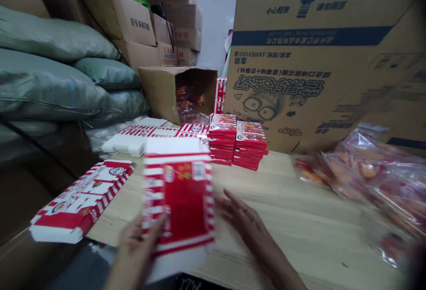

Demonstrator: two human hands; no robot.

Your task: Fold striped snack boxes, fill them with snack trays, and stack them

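Observation:
My left hand (141, 245) grips a red-and-white striped carton (186, 208) by its lower left edge, thumb on the front. The carton is tilted up above the near part of the table, white flaps showing at its top and bottom; motion blurs its print. Just off its right edge, my right hand (246, 223) has its fingers stretched out and holds nothing. To the left, another striped carton (88, 192) lies at the table's edge. Behind the held carton stand two stacks of red printed boxes (222, 141), beside white flat cartons (124, 142).
Clear plastic bags of orange pieces (362, 170) pile up on the right of the wooden table (286, 201). A large cardboard box (299, 68) rises behind them. An open cardboard box (159, 90) with wrapped packs stands at the back; stuffed sacks (49, 81) are stacked left.

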